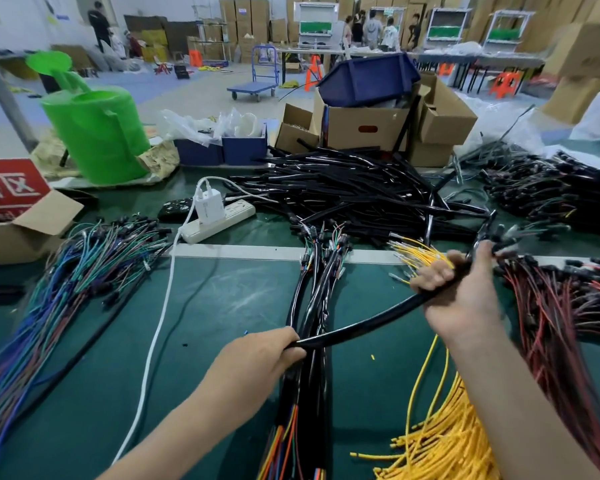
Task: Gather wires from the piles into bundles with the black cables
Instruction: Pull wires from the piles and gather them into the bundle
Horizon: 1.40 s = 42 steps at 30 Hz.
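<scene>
Hands both grip one black cable [371,322]: left hand [257,362] low, right hand [461,296] high.

This is a factory assembly hall. Stacks of brown cardboard cartons [246,19] line the far wall at twelve o'clock, behind a blue flat platform trolley [252,88]. At one o'clock a heap of black sleeved cables [343,192] lies on the green-matted workbench [222,306].

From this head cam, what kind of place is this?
Probably a wire-harness assembly workshop inside a warehouse: piles of yellow wires and black cables on a green bench, stacked cartons behind.
</scene>
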Tool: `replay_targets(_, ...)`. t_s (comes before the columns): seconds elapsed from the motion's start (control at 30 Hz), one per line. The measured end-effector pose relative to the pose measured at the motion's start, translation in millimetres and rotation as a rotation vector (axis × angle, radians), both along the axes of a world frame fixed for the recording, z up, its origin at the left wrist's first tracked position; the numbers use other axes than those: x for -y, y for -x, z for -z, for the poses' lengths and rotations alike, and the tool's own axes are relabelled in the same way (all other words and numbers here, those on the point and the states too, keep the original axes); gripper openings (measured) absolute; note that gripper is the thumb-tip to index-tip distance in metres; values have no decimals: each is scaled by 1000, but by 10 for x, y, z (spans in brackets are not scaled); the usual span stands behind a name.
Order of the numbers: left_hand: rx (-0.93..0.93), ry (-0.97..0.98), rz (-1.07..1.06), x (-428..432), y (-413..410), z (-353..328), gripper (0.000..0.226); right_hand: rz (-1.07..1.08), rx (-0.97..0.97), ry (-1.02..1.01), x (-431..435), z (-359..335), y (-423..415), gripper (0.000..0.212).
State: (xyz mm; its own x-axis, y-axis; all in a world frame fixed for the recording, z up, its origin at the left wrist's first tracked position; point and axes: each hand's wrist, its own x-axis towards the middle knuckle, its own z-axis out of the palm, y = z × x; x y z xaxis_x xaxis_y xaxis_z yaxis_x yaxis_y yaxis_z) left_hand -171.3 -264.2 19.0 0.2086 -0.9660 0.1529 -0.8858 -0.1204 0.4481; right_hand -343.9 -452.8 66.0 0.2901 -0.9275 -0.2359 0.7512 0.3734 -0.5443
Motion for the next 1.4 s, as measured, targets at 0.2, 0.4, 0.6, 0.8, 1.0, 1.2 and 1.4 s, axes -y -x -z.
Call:
replay_targets(0.2, -115, -78, -2, -15, 93, -34, 26, -111, -63, -46, -70, -72, -230, 52)
replay_targets(0.4, -28, -56, -26, -297, 145, -113, 25, -189, -152, 44, 40, -172, -343, 56)
replay_targets(0.6, 117, -131, -207, -421, 192, -140, 29, -308, -221, 177, 103, -244, -683, 45)
replay_targets(0.8, 170, -106, -271, -260, 348, 1, 32, -272, -1305, 568, -125, 299, -1199, 85)
replay_targets(1.0, 27, 269, -170, -617, -113, 66, 40, -225, -1586, 844, -290, 794, -1210, 79)
replay_targets(1.2, 217, 119, -782, -698, -1758, -34, 42, -202, -1927, 1227, -512, 781, -1385, 66)
replay_targets(1.4, 317, -114, -826, -693, -2233, 358, 23, -352, -2088, 1311, -612, 884, -1431, 58)
